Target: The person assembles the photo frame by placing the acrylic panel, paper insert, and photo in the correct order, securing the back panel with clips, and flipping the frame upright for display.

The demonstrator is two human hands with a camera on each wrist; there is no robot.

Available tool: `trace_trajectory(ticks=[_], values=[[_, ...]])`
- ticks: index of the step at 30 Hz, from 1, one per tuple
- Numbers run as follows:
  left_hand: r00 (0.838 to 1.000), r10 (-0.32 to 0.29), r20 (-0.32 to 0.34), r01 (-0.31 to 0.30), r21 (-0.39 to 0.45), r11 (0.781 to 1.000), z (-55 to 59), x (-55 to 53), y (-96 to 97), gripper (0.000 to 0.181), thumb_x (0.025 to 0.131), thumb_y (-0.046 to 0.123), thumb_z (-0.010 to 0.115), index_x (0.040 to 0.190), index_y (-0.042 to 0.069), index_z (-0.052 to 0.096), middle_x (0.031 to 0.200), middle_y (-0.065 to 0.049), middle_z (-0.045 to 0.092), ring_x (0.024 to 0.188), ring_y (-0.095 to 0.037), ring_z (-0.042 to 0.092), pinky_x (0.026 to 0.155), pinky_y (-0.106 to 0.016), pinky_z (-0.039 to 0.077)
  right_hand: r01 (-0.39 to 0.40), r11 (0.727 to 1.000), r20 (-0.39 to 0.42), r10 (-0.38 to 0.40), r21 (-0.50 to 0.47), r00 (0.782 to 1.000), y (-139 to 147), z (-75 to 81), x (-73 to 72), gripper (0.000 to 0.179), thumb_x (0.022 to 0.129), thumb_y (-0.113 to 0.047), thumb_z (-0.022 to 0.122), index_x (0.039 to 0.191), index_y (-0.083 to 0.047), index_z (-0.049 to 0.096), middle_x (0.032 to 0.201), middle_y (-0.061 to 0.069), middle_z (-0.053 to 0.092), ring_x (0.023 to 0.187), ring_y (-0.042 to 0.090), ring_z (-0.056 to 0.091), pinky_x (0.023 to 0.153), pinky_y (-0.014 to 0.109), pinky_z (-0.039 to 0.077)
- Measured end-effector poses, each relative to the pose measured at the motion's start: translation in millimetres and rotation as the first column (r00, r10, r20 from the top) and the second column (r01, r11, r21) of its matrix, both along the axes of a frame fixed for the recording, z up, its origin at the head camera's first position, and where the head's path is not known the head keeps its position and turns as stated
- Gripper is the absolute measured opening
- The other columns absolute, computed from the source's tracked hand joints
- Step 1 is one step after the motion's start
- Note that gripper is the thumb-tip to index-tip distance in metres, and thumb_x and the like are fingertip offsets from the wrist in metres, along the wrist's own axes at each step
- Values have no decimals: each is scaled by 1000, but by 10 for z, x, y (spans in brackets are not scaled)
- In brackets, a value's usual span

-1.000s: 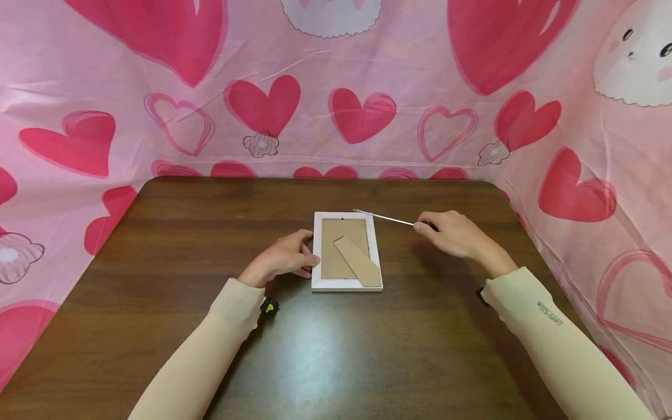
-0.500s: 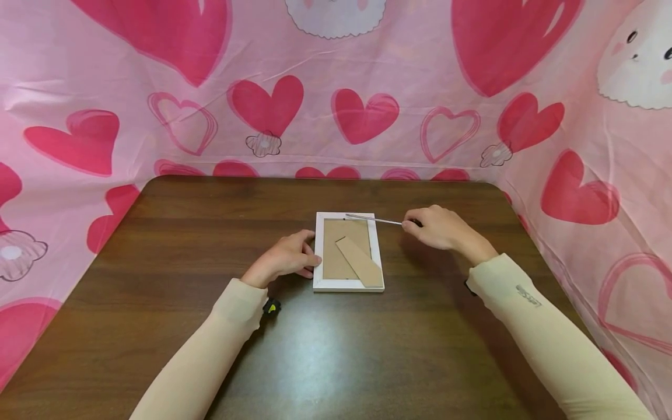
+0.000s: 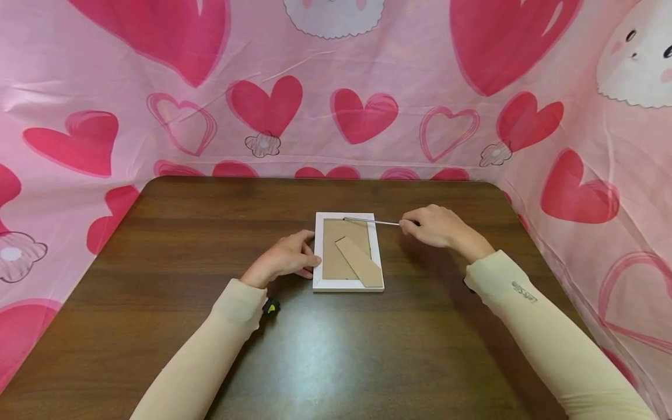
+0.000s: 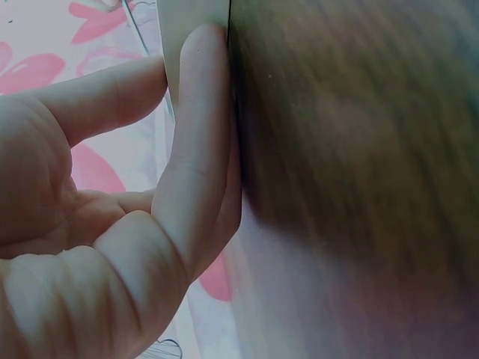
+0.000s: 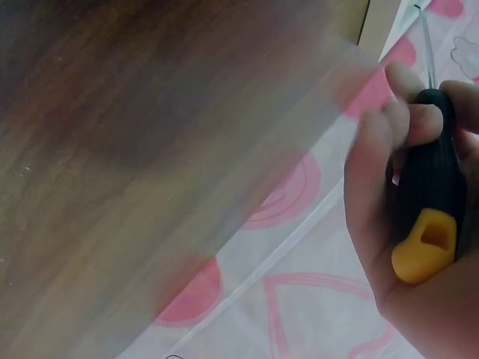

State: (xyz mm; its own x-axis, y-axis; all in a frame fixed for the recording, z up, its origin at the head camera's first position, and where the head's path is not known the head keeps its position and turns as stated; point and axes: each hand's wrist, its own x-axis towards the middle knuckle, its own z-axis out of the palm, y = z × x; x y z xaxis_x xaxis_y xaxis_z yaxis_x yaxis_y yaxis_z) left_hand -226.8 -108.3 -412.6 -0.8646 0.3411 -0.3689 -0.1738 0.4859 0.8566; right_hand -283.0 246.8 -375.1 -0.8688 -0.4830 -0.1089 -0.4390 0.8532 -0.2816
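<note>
Lying on the surface point(image 3: 362, 361), the frame point(image 3: 349, 252) shows its back in the head view. The left hand point(image 3: 283, 255) touches its left side; the screwdriver point(image 3: 385, 223) in the right hand point(image 3: 436, 226) reaches over its top. Left wrist view: fingers point(image 4: 198, 112) and thumb point(image 4: 116, 97) are apart, touching the frame. Right wrist view: fingers clamp the screwdriver.

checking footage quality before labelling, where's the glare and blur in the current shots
Head view: pale glare on the table's near part, shadow beside the right sleeve; left wrist view: table blurred, left hand clearer; right wrist view: table smeared, screwdriver handle sharper.
</note>
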Motion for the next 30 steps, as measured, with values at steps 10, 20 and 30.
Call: trace_trajectory(ticks=[10, 20, 30], values=[[1000, 1, 3, -1, -1, 1000, -28, -14, -12, 74, 99, 6, 74, 162, 2, 34, 109, -20, 65, 86, -25, 73, 75, -37, 67, -5, 997, 83, -1, 79, 997, -132, 136, -101, 49, 114, -38, 41, 82, -13, 69, 75, 0, 61, 80, 22, 60, 77, 41, 51], [1000, 7, 3, -7, 22, 1000, -45, -19, 9, 73, 100, 4, 73, 162, 2, 34, 107, -21, 65, 81, -24, 74, 73, -37, 67, 6, 963, 84, -30, 268, 996, -157, 165, -278, 61, 114, -49, 36, 127, -5, 76, 134, 21, 70, 130, 44, 61, 114, 61, 45], [1000, 21, 0, -21, 19, 1000, -67, -23, 4, 73, 100, 5, 73, 162, 3, 33, 109, -21, 65, 81, -25, 73, 74, -37, 67, -11, 965, 80, -10, 263, 997, -111, 36, -351, 60, 113, -51, 36, 120, -9, 78, 126, 16, 74, 122, 39, 67, 108, 61, 51]])
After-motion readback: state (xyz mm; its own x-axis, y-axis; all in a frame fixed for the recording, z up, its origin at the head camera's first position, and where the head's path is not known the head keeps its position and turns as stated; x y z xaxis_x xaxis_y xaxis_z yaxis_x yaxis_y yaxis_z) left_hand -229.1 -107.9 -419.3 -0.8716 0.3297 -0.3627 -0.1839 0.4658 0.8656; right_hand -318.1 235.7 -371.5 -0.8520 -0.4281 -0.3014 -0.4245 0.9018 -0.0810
